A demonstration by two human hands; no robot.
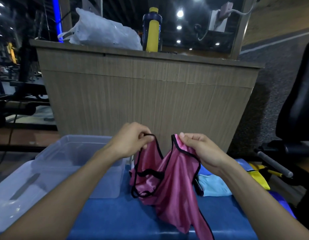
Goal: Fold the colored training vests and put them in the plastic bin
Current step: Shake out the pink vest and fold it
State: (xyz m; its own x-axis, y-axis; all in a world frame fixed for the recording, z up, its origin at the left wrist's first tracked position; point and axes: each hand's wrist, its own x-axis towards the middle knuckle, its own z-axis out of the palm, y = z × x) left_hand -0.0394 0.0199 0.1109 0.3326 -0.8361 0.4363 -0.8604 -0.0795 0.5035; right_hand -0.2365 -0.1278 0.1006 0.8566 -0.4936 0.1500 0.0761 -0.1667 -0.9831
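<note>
A pink training vest (pixel 171 184) with black trim hangs between my hands above the blue surface (pixel 126 217). My left hand (pixel 131 141) pinches one black-edged shoulder strap. My right hand (pixel 198 149) pinches the other strap at its top edge. The vest's lower part lies crumpled on the blue surface. A clear plastic bin (pixel 84 158) stands to the left of the vest, with nothing visible inside. Its clear lid (pixel 18 191) lies in front of it at the left. A light blue vest (pixel 214 186) and a yellow vest (pixel 259 177) lie to the right.
A tall wooden counter (pixel 146 94) rises right behind the blue surface, carrying a plastic bag (pixel 102 32) and a blue-and-yellow bottle (pixel 152 30). A black chair (pixel 297 104) stands at the right. Gym equipment (pixel 17 101) fills the left background.
</note>
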